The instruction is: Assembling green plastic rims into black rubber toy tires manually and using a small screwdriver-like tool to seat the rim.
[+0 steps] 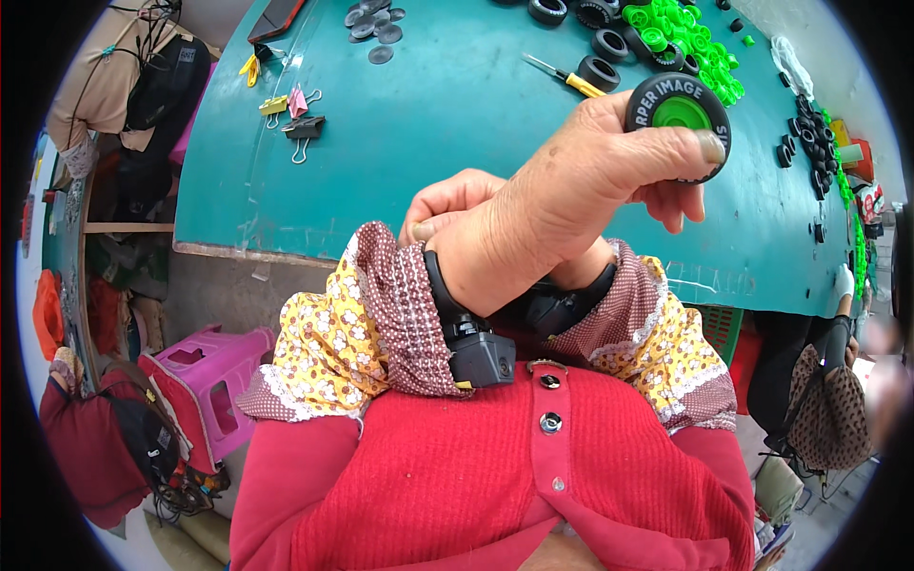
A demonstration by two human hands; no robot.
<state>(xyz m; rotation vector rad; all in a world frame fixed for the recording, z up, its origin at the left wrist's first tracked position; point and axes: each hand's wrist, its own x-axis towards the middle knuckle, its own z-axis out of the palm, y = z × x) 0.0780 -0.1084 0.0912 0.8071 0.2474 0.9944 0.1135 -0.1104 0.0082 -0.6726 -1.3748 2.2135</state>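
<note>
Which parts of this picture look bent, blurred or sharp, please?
Head view: the table has curved edges, and the picture's corners are black; in the same view, the wheel in the left hand looks sharp, while a pale patch near the right rim is blurred.

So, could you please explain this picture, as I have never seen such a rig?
There is no robot here: a person works with two bare hands, a black device on each wrist. The picture comes from a wide fisheye camera worn on the head, looking down, so straight edges bend. The arms cross: the left hand is out to the right, holding a black wheel with a green centre. The right hand is partly hidden behind the left wrist; I cannot tell whether it holds anything. On the green table lie black tyres, green hubs, grey discs, binder clips and a yellow-handled tool.
</note>
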